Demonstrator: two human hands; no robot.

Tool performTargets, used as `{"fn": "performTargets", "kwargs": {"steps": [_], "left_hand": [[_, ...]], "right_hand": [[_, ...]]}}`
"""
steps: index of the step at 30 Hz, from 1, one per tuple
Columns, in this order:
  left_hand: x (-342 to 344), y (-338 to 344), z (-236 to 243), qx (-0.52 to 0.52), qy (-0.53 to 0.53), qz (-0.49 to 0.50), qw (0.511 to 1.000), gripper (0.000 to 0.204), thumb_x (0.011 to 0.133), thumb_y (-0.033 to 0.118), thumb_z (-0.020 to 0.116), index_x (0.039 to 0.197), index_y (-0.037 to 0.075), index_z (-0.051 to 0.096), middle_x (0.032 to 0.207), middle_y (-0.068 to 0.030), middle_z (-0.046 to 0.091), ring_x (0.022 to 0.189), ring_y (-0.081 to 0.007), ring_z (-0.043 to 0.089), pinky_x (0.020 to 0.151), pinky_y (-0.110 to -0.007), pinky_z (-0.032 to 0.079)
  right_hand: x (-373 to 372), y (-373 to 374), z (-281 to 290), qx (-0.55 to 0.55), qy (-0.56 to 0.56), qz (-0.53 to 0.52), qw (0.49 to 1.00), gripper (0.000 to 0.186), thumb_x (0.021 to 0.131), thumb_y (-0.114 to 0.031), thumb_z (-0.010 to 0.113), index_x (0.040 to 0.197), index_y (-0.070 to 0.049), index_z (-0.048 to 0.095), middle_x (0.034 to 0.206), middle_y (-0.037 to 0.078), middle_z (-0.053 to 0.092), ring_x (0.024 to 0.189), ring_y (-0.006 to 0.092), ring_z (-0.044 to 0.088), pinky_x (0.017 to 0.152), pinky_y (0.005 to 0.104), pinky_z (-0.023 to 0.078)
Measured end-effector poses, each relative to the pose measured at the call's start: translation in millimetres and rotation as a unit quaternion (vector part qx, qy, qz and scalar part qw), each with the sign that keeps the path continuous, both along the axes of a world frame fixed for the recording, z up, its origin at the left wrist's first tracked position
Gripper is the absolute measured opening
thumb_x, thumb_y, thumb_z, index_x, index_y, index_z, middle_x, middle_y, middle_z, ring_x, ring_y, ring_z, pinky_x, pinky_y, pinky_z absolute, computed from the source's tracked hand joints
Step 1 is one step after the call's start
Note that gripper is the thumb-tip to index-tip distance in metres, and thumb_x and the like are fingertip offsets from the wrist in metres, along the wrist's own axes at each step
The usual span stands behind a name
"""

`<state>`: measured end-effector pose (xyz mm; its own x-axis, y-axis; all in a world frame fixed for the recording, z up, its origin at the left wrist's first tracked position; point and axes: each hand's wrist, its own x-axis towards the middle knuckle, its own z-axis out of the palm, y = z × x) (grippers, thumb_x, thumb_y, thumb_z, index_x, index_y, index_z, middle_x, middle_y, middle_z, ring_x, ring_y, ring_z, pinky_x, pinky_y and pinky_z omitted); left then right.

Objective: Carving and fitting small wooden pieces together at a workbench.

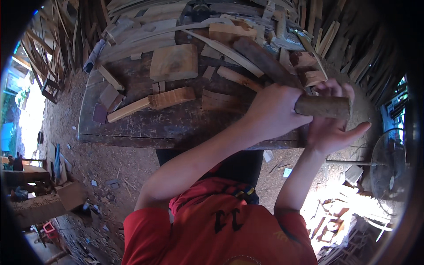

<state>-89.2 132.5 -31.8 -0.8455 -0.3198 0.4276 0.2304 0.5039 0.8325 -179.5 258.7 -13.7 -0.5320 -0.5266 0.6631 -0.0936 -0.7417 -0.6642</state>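
My left hand (276, 106) reaches across to the right over the bench edge. Its fingers are wrapped round a short brown wooden piece (324, 107), whose blunt end points right. Just beyond and below that piece is my right hand (331, 128), fingers bent loosely and thumb stretched out to the side. The wooden piece partly covers its palm, so I cannot tell whether they touch. A long dark wooden bar (263, 59) slants from the far side toward my left hand; its near end is hidden there. A lighter wooden stick (238, 78) lies beside my left hand.
On the dark wooden bench (154, 126) are a thick wooden block (173, 62), a rounded wooden piece (172, 97) and several offcuts. Stacked timber (340, 42) stands at the far right. A round fan (389, 163) is at the right. Chips litter the floor.
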Motion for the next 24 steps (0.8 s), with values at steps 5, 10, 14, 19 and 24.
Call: {"fn": "performTargets", "kwargs": {"steps": [5, 10, 14, 19, 24], "left_hand": [[3, 1, 1, 0.004, -0.01, -0.006, 1.0, 0.032, 0.073, 0.029, 0.083, 0.088, 0.003, 0.072, 0.076, -0.0181, 0.07, 0.076, -0.0367, 0.071, 0.072, -0.044, 0.057], [5, 0, -1, -0.018, -0.034, -0.001, 0.999, 0.031, 0.076, 0.029, 0.08, 0.086, 0.001, 0.072, 0.076, -0.0193, 0.07, 0.075, -0.0379, 0.07, 0.073, -0.045, 0.057], [3, 2, 0, -0.009, 0.005, -0.011, 1.0, 0.031, 0.077, 0.029, 0.079, 0.086, 0.0, 0.071, 0.076, -0.0198, 0.069, 0.075, -0.0383, 0.07, 0.073, -0.046, 0.056], [1, -2, -2, 0.001, -0.019, -0.012, 1.0, 0.031, 0.077, 0.029, 0.08, 0.087, 0.0, 0.072, 0.077, -0.0197, 0.069, 0.075, -0.0375, 0.07, 0.073, -0.046, 0.056], [0, -1, 4, 0.014, -0.043, -0.025, 0.999, 0.03, 0.077, 0.029, 0.08, 0.083, 0.001, 0.07, 0.077, -0.0192, 0.07, 0.076, -0.0375, 0.071, 0.073, -0.047, 0.056]], "right_hand": [[-44, 25, -15, 0.237, -0.004, -0.269, 0.933, 0.056, 0.105, -0.052, 0.042, 0.124, -0.002, 0.056, 0.105, 0.012, 0.062, 0.098, 0.0206, 0.058, 0.086, 0.0351, 0.045], [-24, 10, -12, 0.466, 0.289, -0.289, 0.785, 0.028, 0.097, -0.017, 0.061, 0.122, -0.006, 0.063, 0.103, 0.006, 0.063, 0.096, 0.016, 0.06, 0.085, 0.03, 0.047], [-31, 4, -21, 0.448, 0.449, -0.32, 0.704, 0.047, 0.087, -0.023, 0.068, 0.129, -0.005, 0.057, 0.116, 0.019, 0.064, 0.108, 0.0322, 0.064, 0.091, 0.0412, 0.048], [-39, 6, -29, 0.523, 0.342, -0.283, 0.728, 0.049, 0.088, -0.024, 0.068, 0.13, -0.004, 0.053, 0.121, 0.023, 0.061, 0.115, 0.036, 0.061, 0.095, 0.0437, 0.047], [-59, 65, -29, 0.376, 0.206, -0.45, 0.783, 0.048, 0.1, -0.03, 0.062, 0.136, -0.001, 0.049, 0.126, 0.013, 0.058, 0.111, 0.023, 0.059, 0.095, 0.0362, 0.048]]}}
